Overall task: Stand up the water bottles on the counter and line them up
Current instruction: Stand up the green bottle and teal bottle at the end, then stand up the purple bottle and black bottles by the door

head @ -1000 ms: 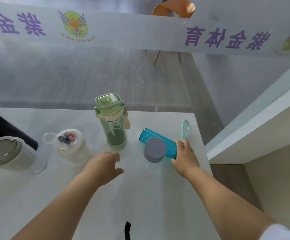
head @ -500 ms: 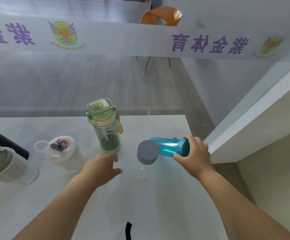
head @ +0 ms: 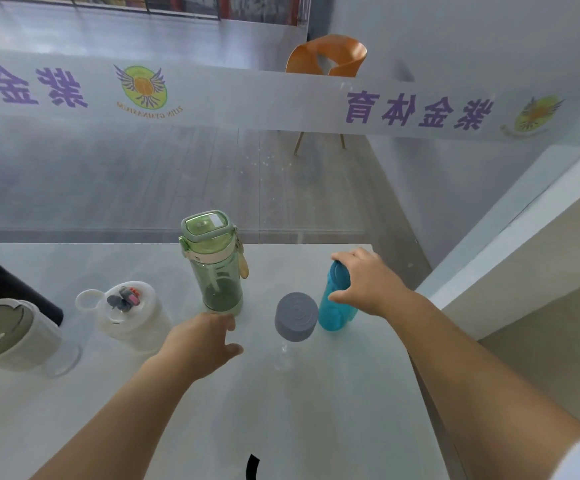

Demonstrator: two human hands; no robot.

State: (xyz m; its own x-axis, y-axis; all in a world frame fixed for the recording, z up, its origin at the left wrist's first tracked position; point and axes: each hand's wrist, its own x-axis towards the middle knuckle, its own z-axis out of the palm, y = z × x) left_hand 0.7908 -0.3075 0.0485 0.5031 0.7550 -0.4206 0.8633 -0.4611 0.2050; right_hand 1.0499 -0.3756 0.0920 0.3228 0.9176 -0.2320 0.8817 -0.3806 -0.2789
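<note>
Right fingers [head: 345, 257] curled over the top of the blue bottle [head: 333, 311], thumb pressed on its near side: a full grip by the right hand [head: 368, 282]. Blue bottle upright or close to it, base down on the counter [head: 316, 427], toward the right edge. Just left of it, touching or nearly so, a clear bottle [head: 295, 317] with a grey cap, standing, seen from above, body hard to make out.

Left fingers [head: 224, 323] loosely bent and close together, thumb out to the side, holding nothing. Left hand [head: 198, 341] low over the counter, fingertips right at the foot of the green bottle [head: 217, 271]; cannot tell whether touching. Green bottle upright, lid closed, tan strap hanging at its right side, left of the clear bottle and a little farther back.

Farther left, a white bottle [head: 132, 317], upright, with a ring on its lid; then a grey-lidded bottle [head: 8, 337] at the left edge, also upright. Behind these, a black cylinder [head: 1, 285] lying on the counter. Beyond the counter, a glass pane [head: 247, 98] with purple lettering and a winged logo; past it, an orange chair [head: 326, 55] on a wood floor.
</note>
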